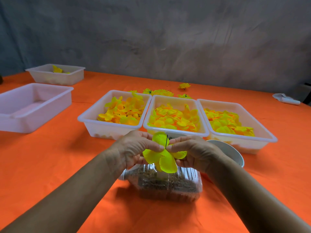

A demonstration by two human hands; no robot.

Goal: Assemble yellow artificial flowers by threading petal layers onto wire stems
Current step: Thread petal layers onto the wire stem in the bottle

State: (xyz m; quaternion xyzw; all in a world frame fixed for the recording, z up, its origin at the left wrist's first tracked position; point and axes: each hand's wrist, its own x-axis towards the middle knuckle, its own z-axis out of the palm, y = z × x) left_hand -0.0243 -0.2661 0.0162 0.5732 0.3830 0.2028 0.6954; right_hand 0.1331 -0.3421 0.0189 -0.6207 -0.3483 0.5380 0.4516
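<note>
while both hands pinch it, a bright yellow fabric petal layer (160,155) sits on a thin black wire stem (166,141).
left hand (134,148) and right hand (193,152) hold it above a clear plastic bottle (168,184) on the orange table (50,165).

My left hand (134,148) and right hand (193,152) are bare: no gloves, rings or watch show. Both my forearms are uncovered too, with no sleeve in sight up to the frame's edge.

Small craft workroom, piecework setup: bare grey plaster wall (168,39), orange-covered table (58,165), white plastic sorting trays (94,121) of yellow fabric petals (173,118).
</note>
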